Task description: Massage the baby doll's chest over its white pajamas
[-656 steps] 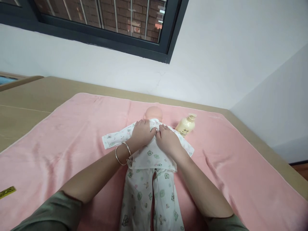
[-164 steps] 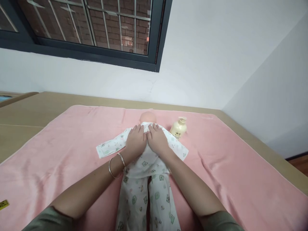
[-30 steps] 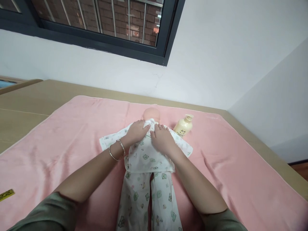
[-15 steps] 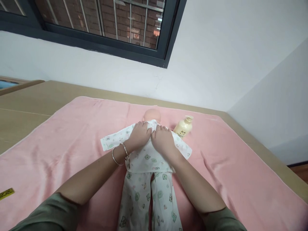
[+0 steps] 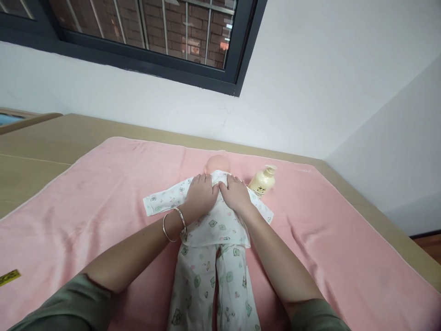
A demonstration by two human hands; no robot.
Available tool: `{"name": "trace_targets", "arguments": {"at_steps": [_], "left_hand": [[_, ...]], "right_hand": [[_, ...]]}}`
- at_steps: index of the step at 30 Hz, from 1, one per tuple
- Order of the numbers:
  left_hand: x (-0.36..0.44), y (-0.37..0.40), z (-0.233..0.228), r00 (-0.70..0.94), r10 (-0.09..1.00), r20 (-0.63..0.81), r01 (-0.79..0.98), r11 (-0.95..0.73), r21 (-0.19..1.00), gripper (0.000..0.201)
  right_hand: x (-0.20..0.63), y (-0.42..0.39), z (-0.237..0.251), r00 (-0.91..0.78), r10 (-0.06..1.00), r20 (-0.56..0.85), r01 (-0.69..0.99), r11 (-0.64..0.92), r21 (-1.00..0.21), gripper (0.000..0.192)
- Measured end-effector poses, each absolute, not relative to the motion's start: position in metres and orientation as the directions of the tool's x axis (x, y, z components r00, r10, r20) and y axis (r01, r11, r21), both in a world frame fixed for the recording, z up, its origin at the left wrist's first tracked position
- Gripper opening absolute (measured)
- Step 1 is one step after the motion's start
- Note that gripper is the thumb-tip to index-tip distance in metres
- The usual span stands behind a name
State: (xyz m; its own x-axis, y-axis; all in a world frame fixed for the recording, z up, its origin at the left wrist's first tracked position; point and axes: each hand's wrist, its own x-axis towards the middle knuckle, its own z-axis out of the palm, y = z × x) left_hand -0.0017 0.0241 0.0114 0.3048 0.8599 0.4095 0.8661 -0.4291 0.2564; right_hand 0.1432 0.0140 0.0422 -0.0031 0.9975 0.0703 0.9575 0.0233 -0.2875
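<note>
Single head-worn view, looking forward and down from above the near edge of the table (image 5: 41, 138). Faces the far wall and window (image 5: 144, 27). Close over the forearms; pink towel (image 5: 103, 184) filling the lower frame. No second view.

I see a cream pump bottle (image 5: 263, 180) lying on the pink towel (image 5: 103, 193), a yellow tag (image 5: 10, 277) at its left edge, and a dark-framed window (image 5: 155, 41) above.
</note>
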Motion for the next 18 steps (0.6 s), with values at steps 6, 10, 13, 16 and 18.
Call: {"name": "trace_targets", "arguments": {"at_steps": [6, 10, 13, 16, 18], "left_hand": [[0.004, 0.007, 0.011, 0.298, 0.842, 0.450, 0.895, -0.411, 0.176, 0.043], [0.003, 0.004, 0.013, 0.321, 0.826, 0.463, 0.882, -0.439, 0.173, 0.040], [-0.006, 0.020, 0.016, 0.393, 0.842, 0.369, 0.839, -0.493, 0.232, 0.038], [-0.013, 0.038, 0.016, 0.316, 0.897, 0.310, 0.831, -0.420, 0.366, 0.045], [-0.014, 0.044, 0.014, 0.291, 0.904, 0.314, 0.827, -0.403, 0.391, 0.049]], "right_hand": [[0.148, 0.016, 0.039, -0.021, 1.000, 0.017, 0.938, 0.025, -0.345, 0.070], [0.151, 0.018, 0.042, -0.039, 0.999, 0.007, 0.937, 0.039, -0.347, 0.070], [0.142, 0.007, 0.050, -0.048, 0.999, 0.014, 0.956, 0.050, -0.290, 0.060], [0.129, -0.010, 0.059, -0.091, 0.996, -0.005, 0.969, 0.087, -0.230, 0.053], [0.125, -0.017, 0.063, -0.108, 0.994, -0.001, 0.974, 0.106, -0.199, 0.051]]}}
